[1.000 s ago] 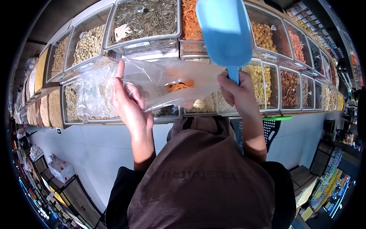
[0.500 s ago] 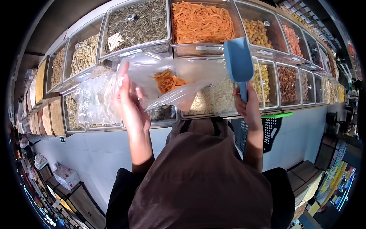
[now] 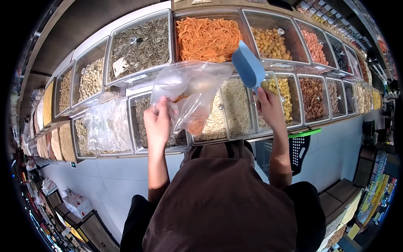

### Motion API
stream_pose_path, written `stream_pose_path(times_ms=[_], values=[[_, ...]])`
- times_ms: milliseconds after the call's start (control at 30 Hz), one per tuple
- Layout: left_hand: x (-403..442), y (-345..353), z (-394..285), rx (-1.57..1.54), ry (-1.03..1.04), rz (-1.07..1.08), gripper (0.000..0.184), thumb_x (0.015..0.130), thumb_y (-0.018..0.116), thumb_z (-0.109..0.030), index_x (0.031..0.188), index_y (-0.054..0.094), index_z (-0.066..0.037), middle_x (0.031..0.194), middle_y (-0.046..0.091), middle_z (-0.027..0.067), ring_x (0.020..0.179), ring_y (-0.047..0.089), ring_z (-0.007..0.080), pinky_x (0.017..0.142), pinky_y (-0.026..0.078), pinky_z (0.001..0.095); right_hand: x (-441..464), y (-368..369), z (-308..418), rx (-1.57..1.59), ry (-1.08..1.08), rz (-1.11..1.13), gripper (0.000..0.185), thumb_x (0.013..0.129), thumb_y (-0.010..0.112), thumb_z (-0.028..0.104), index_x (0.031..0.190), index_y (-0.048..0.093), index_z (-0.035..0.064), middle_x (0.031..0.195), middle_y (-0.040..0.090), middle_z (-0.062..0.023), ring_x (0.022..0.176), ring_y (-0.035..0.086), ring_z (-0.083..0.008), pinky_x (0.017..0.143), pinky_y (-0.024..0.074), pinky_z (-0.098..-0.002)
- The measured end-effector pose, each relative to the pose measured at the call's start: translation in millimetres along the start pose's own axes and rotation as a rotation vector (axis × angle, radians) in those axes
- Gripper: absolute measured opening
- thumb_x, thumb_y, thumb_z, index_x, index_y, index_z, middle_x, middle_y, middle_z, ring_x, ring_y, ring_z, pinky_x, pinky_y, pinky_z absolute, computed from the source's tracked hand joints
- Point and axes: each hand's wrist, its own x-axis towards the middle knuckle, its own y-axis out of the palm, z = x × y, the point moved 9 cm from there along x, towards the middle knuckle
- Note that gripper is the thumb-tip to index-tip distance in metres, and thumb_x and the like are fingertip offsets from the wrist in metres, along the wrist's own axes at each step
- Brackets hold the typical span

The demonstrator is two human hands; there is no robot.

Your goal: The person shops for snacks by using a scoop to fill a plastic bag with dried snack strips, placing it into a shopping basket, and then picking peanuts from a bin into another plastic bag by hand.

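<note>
The scoop looks like blue moulded plastic, smooth with a soft sheen. The bag is thin clear plastic film, glossy and crinkled, catching bright highlights; a second bag of similar shiny film is creased all over. The bins seem to be hard transparent plastic, smooth and reflective. The orange strips look dry, rough and mostly matt. Brown cloth with a matt face makes up the garment. The basket appears to be dark perforated plastic, its handle smooth green plastic. The floor is smooth with a faint sheen.
</note>
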Motion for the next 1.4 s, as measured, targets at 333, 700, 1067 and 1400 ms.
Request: stream_pose_path(times_ms=[333,700,1067,1400], values=[[71,96,-30,-0.691,-0.177,0.073,0.044,0.107,0.032,-0.03,0.13,0.055,-0.001,0.107,0.067,0.013,0.091,0.067,0.0173,0.081,0.055,0.0291,104,7,55,-0.612,-0.25,-0.005,0.044,0.096,0.054,0.036,0.089,0.066,-0.0058,0.068,0.063,-0.0198,0.063,0.063,-0.0343,0.061,0.0469,-0.0423],[214,193,39,-0.98,-0.467,0.379,0.034,0.103,0.028,-0.016,0.115,0.055,0.002,0.111,0.062,0.0205,0.101,0.063,0.0296,0.087,0.054,0.0423,153,51,51,-0.792,-0.228,0.078,0.051,0.091,0.06,0.045,0.082,0.066,-0.0052,0.089,0.067,-0.025,0.086,0.067,-0.0393,0.074,0.0516,-0.0477],[208,204,24,-1.208,-0.509,0.102,0.03,0.1,0.029,-0.01,0.111,0.05,0.008,0.099,0.061,0.0241,0.082,0.065,0.034,0.068,0.06,0.0456,142,78,55,-0.584,-0.007,0.325,0.049,0.089,0.06,0.042,0.097,0.069,-0.0057,0.095,0.07,-0.0224,0.091,0.068,-0.0308,0.081,0.0502,-0.0391],[201,196,26,-1.179,-0.429,0.037,0.025,0.103,0.035,-0.021,0.104,0.055,-0.005,0.087,0.063,0.0086,0.073,0.064,0.0187,0.055,0.051,0.0297,139,82,29,-0.002,0.183,0.396,0.042,0.095,0.059,0.033,0.063,0.052,0.0076,0.05,0.042,0.0019,0.036,0.031,-0.0064,0.034,0.0186,-0.0253]])
